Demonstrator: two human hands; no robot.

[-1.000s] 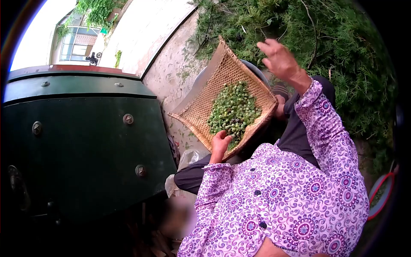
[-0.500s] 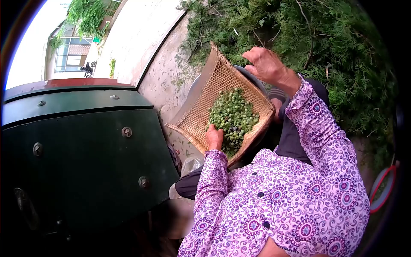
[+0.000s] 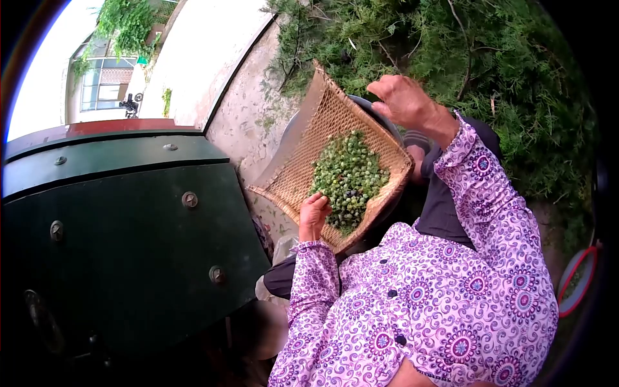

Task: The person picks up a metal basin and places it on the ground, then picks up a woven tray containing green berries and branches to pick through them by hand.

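Note:
A woven wicker winnowing basket [image 3: 293, 174] lies tilted over the rim of a grey basin [image 3: 367, 103]. On it is a heap of small round green cones or berries [image 3: 353, 169], with a few dark ones among them. My left hand [image 3: 314, 210] hovers at the near left edge of the heap, its fingers pinched together; whatever may be in them is too small to tell. Beyond the basket's right rim, my right hand [image 3: 405, 102] is raised with curled fingers and thumb pressed in. What it may hold does not show.
Leafy evergreen branches [image 3: 509, 77] cover the ground ahead and to the right. A dark green metal door or panel [image 3: 122, 258] with studs stands at left. A plastic bag [image 3: 284, 248] lies by my knee, and a red-rimmed round object [image 3: 576, 282] is at far right.
My left hand has lifted off the heap and drawn back a little toward me and to the left. My right hand has shifted slightly down and right, fingers still curled.

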